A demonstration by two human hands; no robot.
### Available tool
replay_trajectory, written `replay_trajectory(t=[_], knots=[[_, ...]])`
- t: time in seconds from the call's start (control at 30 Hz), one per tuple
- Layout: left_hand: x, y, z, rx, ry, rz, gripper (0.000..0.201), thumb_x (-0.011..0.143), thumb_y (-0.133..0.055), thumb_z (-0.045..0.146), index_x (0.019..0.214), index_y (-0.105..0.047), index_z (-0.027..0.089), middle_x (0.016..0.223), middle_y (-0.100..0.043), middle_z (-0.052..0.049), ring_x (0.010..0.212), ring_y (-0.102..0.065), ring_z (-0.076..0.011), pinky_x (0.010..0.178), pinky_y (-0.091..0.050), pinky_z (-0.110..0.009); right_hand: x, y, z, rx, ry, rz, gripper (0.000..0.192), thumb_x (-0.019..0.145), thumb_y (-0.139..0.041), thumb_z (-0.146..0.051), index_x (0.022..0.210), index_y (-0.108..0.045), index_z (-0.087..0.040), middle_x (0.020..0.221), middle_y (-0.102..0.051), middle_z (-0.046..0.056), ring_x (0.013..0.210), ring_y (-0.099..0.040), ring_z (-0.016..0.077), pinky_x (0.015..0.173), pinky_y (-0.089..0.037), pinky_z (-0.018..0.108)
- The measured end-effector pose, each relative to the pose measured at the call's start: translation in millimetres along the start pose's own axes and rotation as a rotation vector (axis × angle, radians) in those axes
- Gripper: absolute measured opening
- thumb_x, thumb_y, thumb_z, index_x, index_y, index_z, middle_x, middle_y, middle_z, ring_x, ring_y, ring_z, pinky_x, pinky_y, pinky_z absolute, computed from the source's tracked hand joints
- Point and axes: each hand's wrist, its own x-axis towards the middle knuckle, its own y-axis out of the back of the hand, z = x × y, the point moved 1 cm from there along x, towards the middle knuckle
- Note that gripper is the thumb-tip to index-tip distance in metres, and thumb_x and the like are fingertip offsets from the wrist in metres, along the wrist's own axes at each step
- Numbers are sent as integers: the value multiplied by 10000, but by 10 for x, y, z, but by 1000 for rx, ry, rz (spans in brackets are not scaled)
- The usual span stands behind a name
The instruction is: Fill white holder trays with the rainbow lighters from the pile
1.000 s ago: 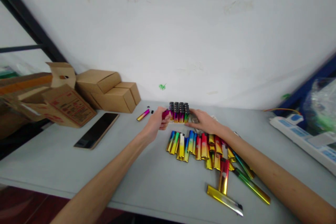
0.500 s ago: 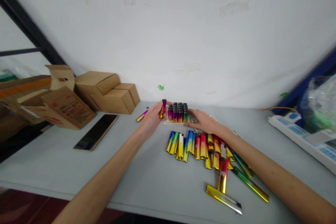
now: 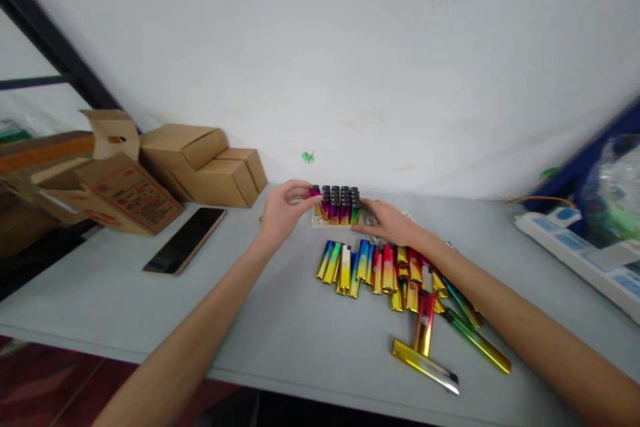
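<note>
A pale tray (image 3: 333,225) near the wall carries upright lighters (image 3: 343,203) in close rows, black tops up, with purple, gold and green bodies. My left hand (image 3: 284,212) is at its left side, thumb and fingers pinching a purple lighter (image 3: 315,192) that stands upright at the left end of the rows. On the right side my right hand (image 3: 390,221) lies with thumb and fingers spread, fingertips against or close beside the tray. Just in front lies a loose pile of shiny lighters (image 3: 387,270) in red, blue, green and gold; my right forearm passes over its right part.
A dark phone (image 3: 186,241) lies on the grey table (image 3: 280,347) at left. Behind it are brown cardboard boxes (image 3: 200,163) and an open carton (image 3: 133,193). A white power strip (image 3: 575,260) and a clear plastic bag (image 3: 620,187) stand at right.
My left hand has brought the purple lighter from a tilted hold beside the rows to upright at their left end. The right hand stays beside the tray. The view has shifted slightly.
</note>
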Motion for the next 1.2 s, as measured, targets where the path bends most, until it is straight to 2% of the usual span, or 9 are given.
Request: replay_trajectory(t=[0.13,0.33,0.53,0.7,0.8,0.97,1.13,1.2], knots=[[-9,1,-13,138,-34,-89,360,633,-924,346,863,-722,158,773,-754,-58,715,-688,-175,652,-556,-260,-1,-1,3,-13,-1,2,683,920,-679,-509,1448,-502,-113,1349,-658,215,1206,-646,373,1060,-494,574],[-79,-65,-109,228,-100,-106,279,676,-898,309,879,-755,180,834,-753,-63,792,-689,-193,703,-567,-278,-13,14,-10,-12,9,9,665,938,-640,-545,1437,-518,-124,1345,-658,212,1197,-650,371,1038,-512,557],[-74,-55,-66,223,-85,-63,251,618,-922,211,785,-736,181,745,-723,-45,743,-660,-193,642,-518,-258,-6,15,-11,-3,0,14,656,927,-653,-544,1431,-534,-142,1340,-663,207,1191,-650,381,1041,-501,577],[-87,-71,-27,284,-106,-127,192,677,-898,239,770,-739,187,742,-728,-47,726,-658,-196,671,-520,-284,-2,14,3,-12,4,-5,684,932,-644,-556,1434,-516,-110,1341,-656,219,1191,-645,369,1030,-510,552],[-101,-93,-63,301,-98,-133,185,685,-895,235,754,-730,185,736,-726,-50,720,-652,-196,687,-509,-293,-4,13,4,-15,7,2,675,930,-650,-551,1433,-518,-121,1346,-657,211,1194,-645,370,1036,-506,556],[-88,-71,-147,228,-33,-139,271,600,-940,204,719,-696,189,696,-694,-32,681,-614,-183,659,-478,-276,-15,11,2,-9,6,16,667,928,-643,-566,1431,-526,-143,1342,-663,197,1198,-648,371,1045,-504,564],[-92,2,41,381,-114,-142,272,655,-913,270,608,-655,199,589,-626,-14,572,-521,-157,573,-381,-255,-22,6,15,-17,13,16,680,935,-631,-572,1451,-508,-146,1373,-647,195,1216,-642,368,1056,-503,565],[-124,24,163,493,-174,-194,283,721,-869,313,578,-649,206,543,-590,-10,525,-477,-150,539,-330,-257,-19,3,18,-21,16,9,680,941,-624,-568,1459,-505,-144,1382,-642,193,1220,-642,366,1058,-506,556]])
